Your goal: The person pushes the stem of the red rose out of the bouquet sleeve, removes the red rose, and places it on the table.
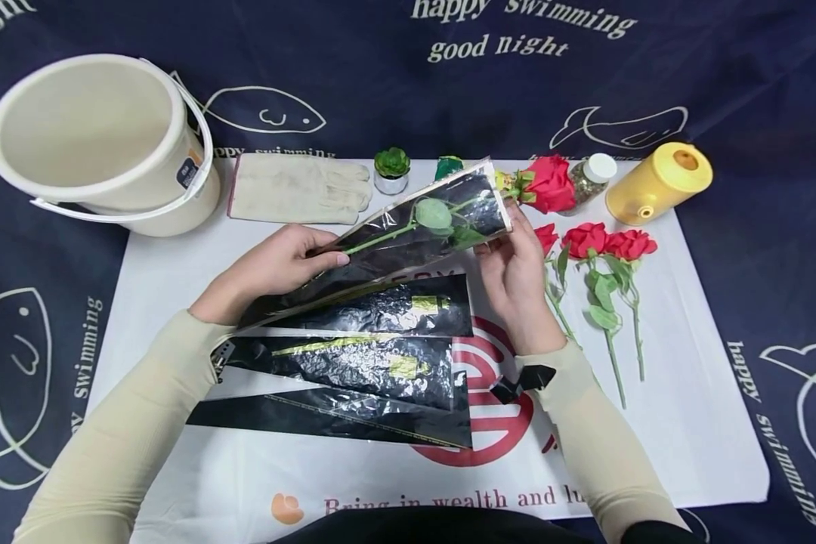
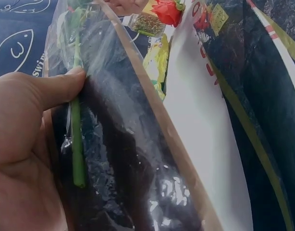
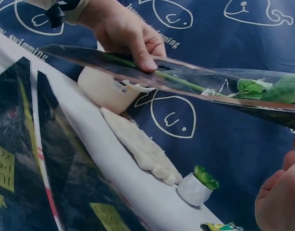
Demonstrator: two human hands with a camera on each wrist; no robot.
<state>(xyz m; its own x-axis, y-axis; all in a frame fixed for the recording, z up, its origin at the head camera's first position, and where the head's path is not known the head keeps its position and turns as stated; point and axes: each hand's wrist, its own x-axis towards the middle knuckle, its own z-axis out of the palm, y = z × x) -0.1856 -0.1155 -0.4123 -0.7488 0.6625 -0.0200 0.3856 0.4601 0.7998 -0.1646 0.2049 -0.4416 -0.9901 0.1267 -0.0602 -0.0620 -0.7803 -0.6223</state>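
Observation:
My left hand pinches a clear-fronted, black-backed flower sleeve, its thumb pressing across the rose stem inside. The stem's cut end shows below the thumb in the left wrist view. Green leaves lie within the sleeve, while the red rose head sticks out past its wide end. At that end, my right hand has its fingers at the lower corner, partly hidden by the sleeve. Several more black sleeves lie fanned out on the white mat below.
Red roses lie at the right. Along the back stand a beige bucket, pale gloves, a small potted succulent, a lidded jar and a yellow canister. The white mat carries red printing.

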